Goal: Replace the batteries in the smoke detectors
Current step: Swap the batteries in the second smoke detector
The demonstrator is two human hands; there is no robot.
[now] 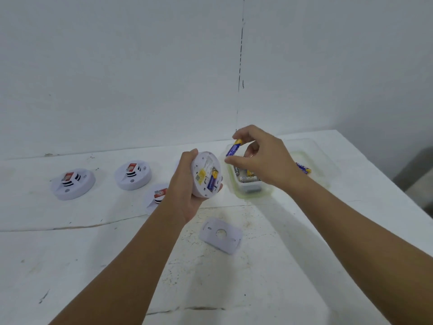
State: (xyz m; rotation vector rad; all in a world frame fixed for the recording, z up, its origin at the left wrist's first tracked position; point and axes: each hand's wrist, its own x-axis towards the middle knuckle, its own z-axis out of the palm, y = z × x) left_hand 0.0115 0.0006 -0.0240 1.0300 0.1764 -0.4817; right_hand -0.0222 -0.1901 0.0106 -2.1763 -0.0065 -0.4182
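Note:
My left hand [187,184] grips a white round smoke detector [206,174], tilted so its back faces me. A blue and yellow battery [213,180] sits in its open compartment. My right hand [260,158] pinches another blue and yellow battery [233,148] between thumb and fingers, just right of the detector and above a clear plastic tub [328,165]. Several batteries [246,177] lie in the tub. The detector's white mounting plate [221,235] lies flat on the table near me.
Two smoke detectors [73,183] [132,174] stand face up on the white table at the left; a third [155,199] is partly hidden behind my left forearm. A loose battery [303,168] lies in the tub. A white wall rises behind.

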